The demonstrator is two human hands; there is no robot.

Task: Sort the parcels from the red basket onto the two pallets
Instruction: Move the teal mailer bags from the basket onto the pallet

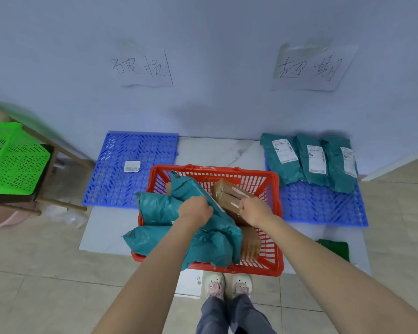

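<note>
Nearest: two white shoes point(228, 284) on the tiled floor point(46, 273), toes just short of the red basket point(274, 259). Basket stands on the floor between the two pallets, packed with teal parcels and brown boxes.

Left hand point(195, 208) over the basket's middle, fingers curled down and closed around the upper edge of a long teal parcel point(191, 186) that leans tilted, its top end near the basket's far left corner. Right hand point(256, 210) beside it, fingers closed on the near end of a taped brown box point(229, 192), tilted up toward the basket's far rim. More teal parcels point(155, 239) bulge over the basket's left rim.

Farther: left blue pallet point(114, 184) carries only a small white barcode label point(132, 166) near its middle. Right blue pallet point(323, 206) holds three teal parcels point(311, 162) side by side along its far edge, labels up.

Wall behind: a handwritten paper sign point(143, 68) above the left pallet, another point(311, 68) above the right. Green basket point(12, 160) at far left.
</note>
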